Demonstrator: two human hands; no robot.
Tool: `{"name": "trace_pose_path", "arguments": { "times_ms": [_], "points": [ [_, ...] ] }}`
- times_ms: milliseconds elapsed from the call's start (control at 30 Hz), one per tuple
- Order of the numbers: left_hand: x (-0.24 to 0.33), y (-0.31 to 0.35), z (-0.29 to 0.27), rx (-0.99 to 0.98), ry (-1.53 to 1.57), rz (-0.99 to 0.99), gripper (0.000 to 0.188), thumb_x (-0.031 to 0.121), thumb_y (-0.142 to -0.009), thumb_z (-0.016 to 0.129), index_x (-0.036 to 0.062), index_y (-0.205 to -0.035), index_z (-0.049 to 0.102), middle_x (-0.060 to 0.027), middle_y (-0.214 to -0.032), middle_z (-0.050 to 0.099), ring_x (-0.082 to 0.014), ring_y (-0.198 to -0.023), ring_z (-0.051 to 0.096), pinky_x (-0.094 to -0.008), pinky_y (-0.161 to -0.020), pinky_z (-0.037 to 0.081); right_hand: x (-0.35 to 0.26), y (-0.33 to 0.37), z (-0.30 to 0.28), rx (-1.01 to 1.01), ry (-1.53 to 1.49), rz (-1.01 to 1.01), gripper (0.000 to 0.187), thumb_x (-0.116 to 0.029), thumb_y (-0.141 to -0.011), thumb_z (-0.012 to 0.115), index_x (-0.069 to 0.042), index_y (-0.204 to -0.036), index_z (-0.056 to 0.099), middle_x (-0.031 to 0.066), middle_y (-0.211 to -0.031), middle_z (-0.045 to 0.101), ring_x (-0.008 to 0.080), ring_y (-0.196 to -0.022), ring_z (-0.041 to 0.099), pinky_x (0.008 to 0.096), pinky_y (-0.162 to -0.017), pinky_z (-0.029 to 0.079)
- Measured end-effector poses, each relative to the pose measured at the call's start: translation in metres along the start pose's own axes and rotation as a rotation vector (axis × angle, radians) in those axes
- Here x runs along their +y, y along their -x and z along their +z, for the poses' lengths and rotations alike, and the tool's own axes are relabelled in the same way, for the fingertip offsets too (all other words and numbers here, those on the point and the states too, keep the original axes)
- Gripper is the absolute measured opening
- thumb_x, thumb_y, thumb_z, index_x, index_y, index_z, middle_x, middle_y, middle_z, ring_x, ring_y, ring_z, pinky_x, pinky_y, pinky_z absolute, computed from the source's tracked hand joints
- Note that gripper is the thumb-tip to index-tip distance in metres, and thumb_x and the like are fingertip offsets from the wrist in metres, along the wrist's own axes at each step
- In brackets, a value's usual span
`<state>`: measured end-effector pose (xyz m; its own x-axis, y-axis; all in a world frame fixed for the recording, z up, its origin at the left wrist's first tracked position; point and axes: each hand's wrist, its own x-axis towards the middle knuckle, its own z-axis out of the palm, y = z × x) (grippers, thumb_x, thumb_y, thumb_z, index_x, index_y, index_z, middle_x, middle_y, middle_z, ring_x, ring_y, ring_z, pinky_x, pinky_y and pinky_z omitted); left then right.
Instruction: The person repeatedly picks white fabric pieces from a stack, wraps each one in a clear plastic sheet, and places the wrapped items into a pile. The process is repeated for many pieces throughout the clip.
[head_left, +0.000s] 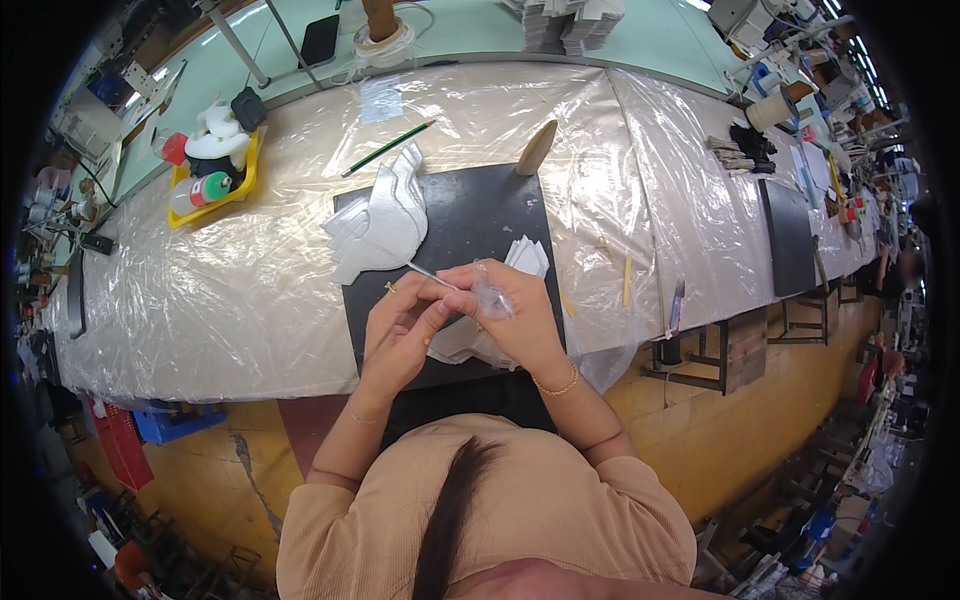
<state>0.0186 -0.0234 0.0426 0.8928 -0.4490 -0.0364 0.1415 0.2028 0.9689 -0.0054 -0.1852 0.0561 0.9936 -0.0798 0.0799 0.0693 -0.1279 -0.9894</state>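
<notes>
Fingertips meet over a black board (482,205), where my left hand (398,322) and my right hand (515,312) are both closed in a pinch. A slim silver tool (428,272) runs between them, its thin end pointing up and left; its exact kind is unclear. Crumpled clear plastic (490,298) lies against my right hand's fingers. Just beyond my left hand is a fanned stack of grey-white curved cut pieces (385,225). Smaller white pieces (527,257) sit beside my right hand, and more white pieces (462,340) show below the hands.
A wooden tool (538,150) stands at the board's far edge. Beyond the stack lies a green pencil (388,149). At left, a yellow tray (248,185) holds bottles. Clear film covers the table (230,320). A box cutter (677,305) lies near the right front edge.
</notes>
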Motion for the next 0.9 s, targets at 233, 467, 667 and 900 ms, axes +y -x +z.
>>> {"name": "trace_pose_path", "arguments": {
  "times_ms": [233, 467, 667, 900],
  "points": [
    [-0.008, 0.000, -0.002, -0.017, 0.186, 0.043, 0.026, 0.006, -0.086, 0.067, -0.0018, -0.109, 0.057, -0.0092, -0.117, 0.052, -0.0163, -0.106, 0.050, -0.0339, -0.096, 0.039, 0.006, 0.001, -0.012, 0.057, -0.059, 0.025, 0.017, -0.016, -0.092, 0.065, 0.000, -0.089, 0.071, 0.0077, -0.094, 0.071, 0.0106, -0.075, 0.060, 0.0256, -0.063, 0.049],
    [0.000, 0.000, 0.005, 0.064, 0.143, -0.125, 0.047, -0.001, -0.086, 0.068, -0.0037, -0.129, 0.049, -0.0164, -0.120, 0.059, -0.0177, -0.104, 0.061, -0.0285, -0.086, 0.053, 0.005, 0.004, -0.011, 0.086, -0.064, -0.025, 0.022, -0.019, -0.098, 0.054, -0.001, -0.088, 0.059, 0.0106, -0.091, 0.067, 0.0188, -0.089, 0.062, 0.0316, -0.081, 0.049],
    [0.019, 0.016, -0.012, -0.144, 0.048, -0.363, 0.035, -0.001, -0.088, 0.065, -0.0025, -0.123, 0.061, -0.0149, -0.109, 0.067, -0.0165, -0.091, 0.066, -0.0259, -0.078, 0.057, 0.004, 0.004, -0.086, 0.289, -0.630, 0.183, 0.027, -0.034, -0.102, 0.044, -0.010, -0.090, 0.044, 0.0025, -0.063, 0.046, 0.0165, -0.047, 0.055, 0.0293, -0.048, 0.051],
    [-0.005, 0.024, 0.003, -0.155, 0.012, -0.600, 0.033, -0.003, -0.089, 0.062, -0.0025, -0.122, 0.062, -0.0131, -0.109, 0.066, -0.0153, -0.087, 0.067, -0.0236, -0.075, 0.057, 0.001, 0.016, -0.190, 0.951, -0.539, -0.032, 0.023, -0.032, -0.103, 0.044, -0.012, -0.091, 0.047, -0.0019, -0.064, 0.039, 0.0094, -0.044, 0.034, 0.0243, -0.040, 0.030]
  ]
}}
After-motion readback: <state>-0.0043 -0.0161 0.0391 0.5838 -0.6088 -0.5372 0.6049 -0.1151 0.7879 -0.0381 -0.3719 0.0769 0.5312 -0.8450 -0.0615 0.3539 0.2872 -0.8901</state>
